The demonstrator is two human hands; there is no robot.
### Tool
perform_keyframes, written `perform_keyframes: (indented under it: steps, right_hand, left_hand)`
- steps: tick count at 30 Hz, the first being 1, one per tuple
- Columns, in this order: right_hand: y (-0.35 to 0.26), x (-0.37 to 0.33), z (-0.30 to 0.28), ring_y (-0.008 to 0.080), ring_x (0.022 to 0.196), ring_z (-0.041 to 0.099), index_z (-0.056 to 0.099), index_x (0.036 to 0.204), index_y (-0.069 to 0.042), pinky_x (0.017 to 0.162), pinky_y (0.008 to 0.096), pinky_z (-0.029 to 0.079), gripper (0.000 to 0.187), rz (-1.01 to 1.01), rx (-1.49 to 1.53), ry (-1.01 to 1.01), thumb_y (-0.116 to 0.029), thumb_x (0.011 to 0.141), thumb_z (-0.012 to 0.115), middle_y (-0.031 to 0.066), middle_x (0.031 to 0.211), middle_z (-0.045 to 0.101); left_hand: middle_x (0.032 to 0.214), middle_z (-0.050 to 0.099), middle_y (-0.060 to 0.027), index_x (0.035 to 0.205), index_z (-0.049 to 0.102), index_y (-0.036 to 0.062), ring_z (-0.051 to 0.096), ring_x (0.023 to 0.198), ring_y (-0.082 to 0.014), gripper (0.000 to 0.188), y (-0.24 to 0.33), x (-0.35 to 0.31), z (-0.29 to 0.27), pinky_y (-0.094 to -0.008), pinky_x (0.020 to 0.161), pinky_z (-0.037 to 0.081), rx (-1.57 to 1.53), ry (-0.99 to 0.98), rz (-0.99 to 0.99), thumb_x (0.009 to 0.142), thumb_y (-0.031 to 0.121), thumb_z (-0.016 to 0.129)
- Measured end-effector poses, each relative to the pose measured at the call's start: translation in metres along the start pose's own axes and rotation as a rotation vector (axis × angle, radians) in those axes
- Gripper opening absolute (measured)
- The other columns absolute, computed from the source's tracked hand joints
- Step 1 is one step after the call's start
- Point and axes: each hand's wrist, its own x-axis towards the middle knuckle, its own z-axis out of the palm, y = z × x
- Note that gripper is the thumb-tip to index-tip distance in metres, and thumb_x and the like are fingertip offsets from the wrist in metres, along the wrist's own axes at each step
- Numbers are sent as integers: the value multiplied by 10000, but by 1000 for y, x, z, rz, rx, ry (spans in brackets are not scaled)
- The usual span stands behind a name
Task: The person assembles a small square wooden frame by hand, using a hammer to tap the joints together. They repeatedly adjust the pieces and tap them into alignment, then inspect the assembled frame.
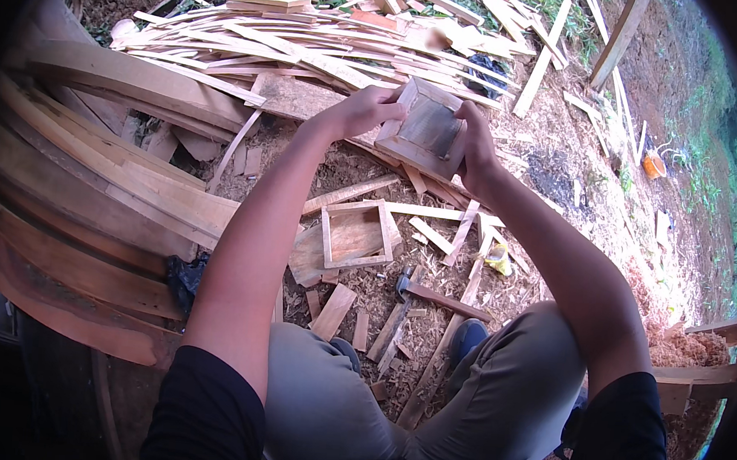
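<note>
Both hands hold up one small square wooden box (428, 128), open face toward the camera, its dark inside empty. The left hand (361, 110) has its fingers (387, 110) clamped on the box's left wall; the right hand (477, 144) grips the right wall. Below the fingers, on the sawdust-strewn ground (558, 201), lies a second square wooden frame (355, 236), also empty, and one hammer (432, 294) with a wooden handle. Beyond the fingers lies a heap of pale, rough wooden slats (313, 47).
</note>
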Motion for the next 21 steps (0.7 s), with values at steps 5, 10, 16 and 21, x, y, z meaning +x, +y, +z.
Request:
perform_keyframes:
  steps: [5, 10, 16, 21]
  right_hand:
    - [1, -4, 1, 260, 814, 611, 571, 1194, -23, 683, 429, 491, 521, -13, -27, 43, -437, 879, 547, 130, 903, 600]
    - [2, 3, -3, 240, 732, 655, 582, 1132, -7, 604, 391, 535, 497, -102, -145, 86, -448, 907, 531, 156, 929, 652]
    - [12, 16, -22, 241, 599, 612, 618, 1063, 114, 506, 410, 480, 593, -213, -246, 201, -460, 917, 580, 198, 858, 660]
    - [-1, -2, -8, 235, 663, 635, 618, 1056, 114, 558, 395, 503, 571, -174, -225, 124, -441, 925, 594, 186, 839, 661]
  left_hand:
    - [1227, 696, -131, 1382, 610, -13, 632, 1106, -189, 550, 7, -2, 2, -342, 1004, 467, 1, -16, 0, 931, 300, 616]
    - [1208, 703, -123, 1420, 591, 3, 633, 1082, -186, 601, 1, 3, -2, -348, 990, 475, 30, 16, 45, 912, 311, 683]
    - [1208, 714, -121, 1462, 560, 13, 636, 1077, -184, 700, 17, 4, 3, -340, 981, 482, 85, 8, 60, 908, 396, 750]
    - [1202, 710, -117, 1476, 539, 0, 629, 1059, -172, 730, 8, 2, -3, -321, 965, 483, 79, 8, 55, 912, 409, 756]
